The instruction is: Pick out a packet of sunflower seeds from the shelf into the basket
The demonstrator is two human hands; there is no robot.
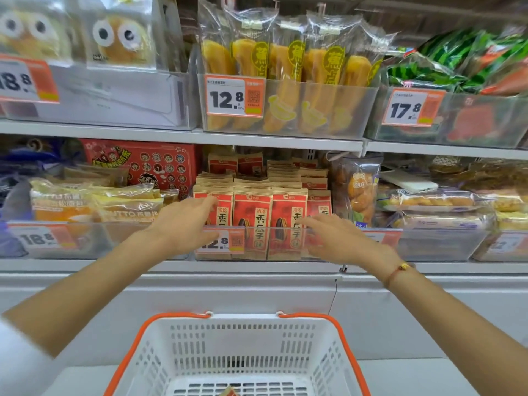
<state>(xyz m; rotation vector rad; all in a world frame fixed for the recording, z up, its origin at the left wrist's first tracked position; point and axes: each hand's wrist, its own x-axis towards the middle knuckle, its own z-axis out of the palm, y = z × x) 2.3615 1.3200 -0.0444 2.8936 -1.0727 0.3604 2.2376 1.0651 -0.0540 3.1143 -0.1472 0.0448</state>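
At the front of the clear plastic bin on the middle shelf, your fingers are stretched forward and loosely spread, and neither hand holds anything. Your left hand reaches in with its fingertips at the upper face of the leftmost red-and-tan paper packet of sunflower seeds; whether they actually touch it you cannot tell from this angle. Your right hand hovers palm down over the bin's front rim, its fingertips just in front of the packet third from the left, with a thin red cord bracelet carrying a gold bead on that wrist.

Between your hands stands another upright seed packet, and more rows of the same packets are stacked behind it. An orange-and-white price label reading 12.8 is fixed to the bin's front wall, partly hidden by your left hand.

Left of the bin lie yellow bread packs in clear wrap; right of it stands a clear bag of golden pastry. On the shelf above sit long yellow banana-shaped cakes in clear bags.

Below your forearms, near the bottom edge of the view, the white slotted plastic basket with orange handles sits open, with a small scrap of something orange just visible on its floor.
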